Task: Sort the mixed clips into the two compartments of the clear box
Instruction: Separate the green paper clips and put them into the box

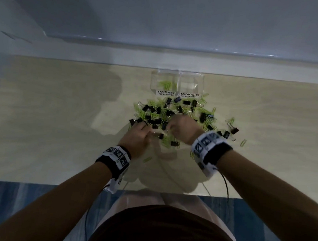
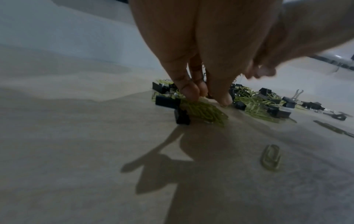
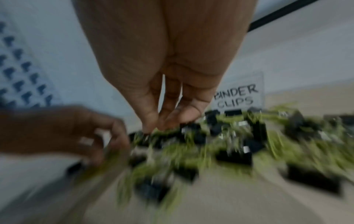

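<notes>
A clear two-compartment box [image 1: 177, 76] stands at the back of the table. Its left half is labelled PAPER CLIPS and holds green paper clips [image 1: 165, 84]. The right half, labelled BINDER CLIPS [image 3: 238, 97], looks bare. In front of it lies a mixed pile [image 1: 173, 113] of black binder clips and green paper clips. My left hand [image 1: 150, 132] is at the pile's near left edge, and its fingertips [image 2: 191, 92] pinch a fanned bunch of green paper clips [image 2: 205, 110] against the table. My right hand [image 3: 162, 125] points down into the pile with its fingertips together. Blur hides what they hold.
A single paper clip [image 2: 271, 159] lies on the wooden table [image 1: 60, 133] near my left wrist. Stray binder clips [image 1: 233, 129] and paper clips lie right of the pile. A thin cable [image 1: 225, 182] runs off the front edge. A wall ledge rises behind the box.
</notes>
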Tool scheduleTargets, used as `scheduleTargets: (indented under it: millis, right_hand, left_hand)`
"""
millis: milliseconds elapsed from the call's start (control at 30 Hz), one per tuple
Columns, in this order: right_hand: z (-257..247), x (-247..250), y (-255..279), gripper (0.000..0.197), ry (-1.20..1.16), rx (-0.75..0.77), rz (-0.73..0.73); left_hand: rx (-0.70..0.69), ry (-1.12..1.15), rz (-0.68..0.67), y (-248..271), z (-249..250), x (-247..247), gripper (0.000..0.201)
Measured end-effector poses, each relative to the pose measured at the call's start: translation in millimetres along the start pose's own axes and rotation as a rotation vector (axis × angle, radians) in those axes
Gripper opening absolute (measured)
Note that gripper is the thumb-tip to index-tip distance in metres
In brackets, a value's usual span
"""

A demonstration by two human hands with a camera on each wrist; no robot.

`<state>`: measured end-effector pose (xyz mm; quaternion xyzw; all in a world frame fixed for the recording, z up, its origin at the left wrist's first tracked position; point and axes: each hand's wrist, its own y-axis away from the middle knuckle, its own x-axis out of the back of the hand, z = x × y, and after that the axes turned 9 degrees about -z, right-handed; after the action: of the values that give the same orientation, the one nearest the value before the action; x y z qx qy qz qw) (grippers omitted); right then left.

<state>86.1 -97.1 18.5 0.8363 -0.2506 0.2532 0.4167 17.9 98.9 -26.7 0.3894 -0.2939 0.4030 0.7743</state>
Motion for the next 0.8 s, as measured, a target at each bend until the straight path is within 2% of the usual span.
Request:
scheduleTargets:
  millis: [67, 167, 267, 400, 533, 800]
  right_hand:
    - [6.0, -32.9, 4.1, 0.02, 0.042, -0.001, -0.087]
    - [4.8, -52.5, 5.1, 0.028, 0.099, -0.001, -0.045]
    - [2.1, -52.6, 1.6, 0.039, 0.139, -0.014, -0.021]
    - [2.4, -48.4, -1.8, 0.035, 0.152, -0.037, -0.031]
    - [3.0, -48.2, -0.1, 0.037, 0.208, -0.048, -0.053]
    - [4.4, -59.5, 6.4, 0.039, 0.374, -0.002, 0.04]
  left_hand:
    - [0.061, -0.048, -0.084, 5.9, -7.8, 0.7, 0.027]
    - [0.121, -0.025, -0.136, 9.0, -12.1, 4.3, 0.042]
    - [0.152, -0.002, -0.112, 2.6, -4.5, 5.3, 0.046]
    - [0.225, 0.057, -0.115, -3.6, 7.1, 7.6, 0.038]
    - [0.213, 0.085, -0.11, -7.3, 12.4, 3.0, 0.024]
    - [0.145, -0.117, -0.177, -15.0, 19.4, -1.7, 0.021]
